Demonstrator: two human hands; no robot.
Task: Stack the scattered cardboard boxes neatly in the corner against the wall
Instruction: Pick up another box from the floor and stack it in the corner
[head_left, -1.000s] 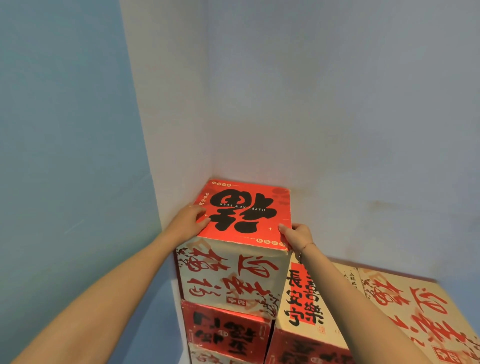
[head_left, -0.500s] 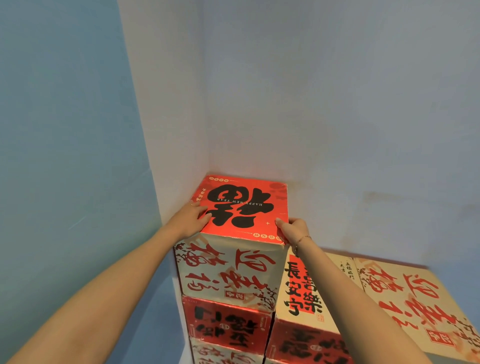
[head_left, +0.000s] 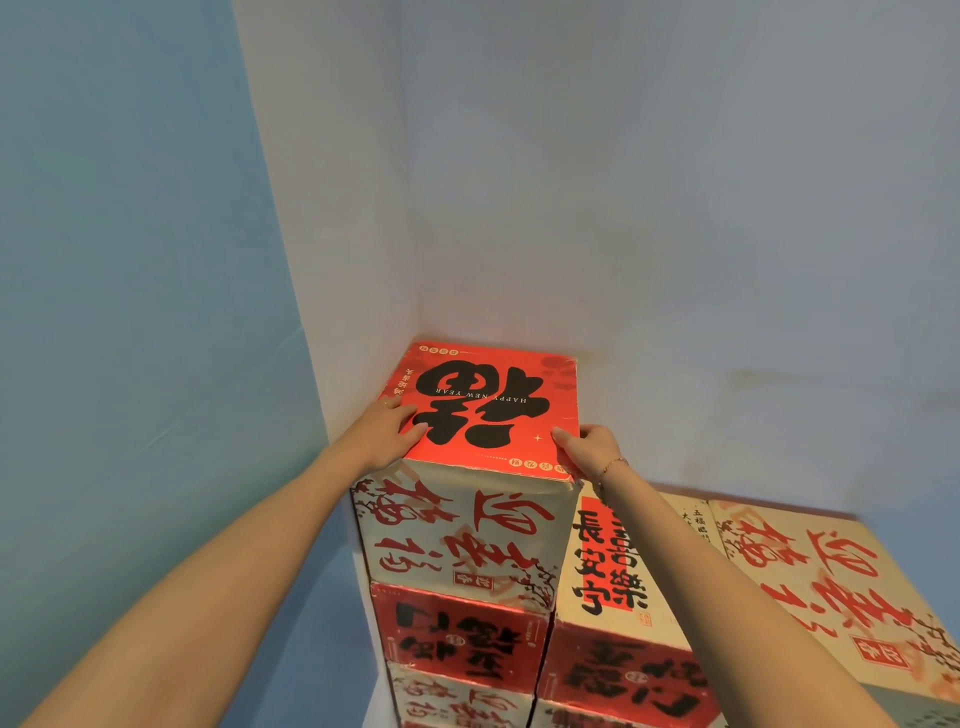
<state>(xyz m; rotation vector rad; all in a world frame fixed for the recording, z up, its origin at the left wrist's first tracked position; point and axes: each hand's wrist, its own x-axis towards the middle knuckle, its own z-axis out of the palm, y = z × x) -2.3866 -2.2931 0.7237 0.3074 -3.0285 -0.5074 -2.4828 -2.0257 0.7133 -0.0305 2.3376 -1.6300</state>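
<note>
A cardboard box with a red top and a big black character (head_left: 498, 400) sits on top of the corner stack, against both walls. My left hand (head_left: 387, 434) lies on its left near corner, fingers spread flat over the red top. My right hand (head_left: 584, 449) grips its right near corner, thumb on top and fingers down the side. Under it are more printed boxes (head_left: 462, 631) in the same column.
A lower stack (head_left: 618, 577) stands right beside the column, and a beige box with red script (head_left: 831, 587) lies further right along the back wall. The blue wall (head_left: 130, 312) closes in on the left, the pale wall (head_left: 675, 208) behind.
The box on top has slid slightly deeper into the corner. Both hands stay on its near corners.
</note>
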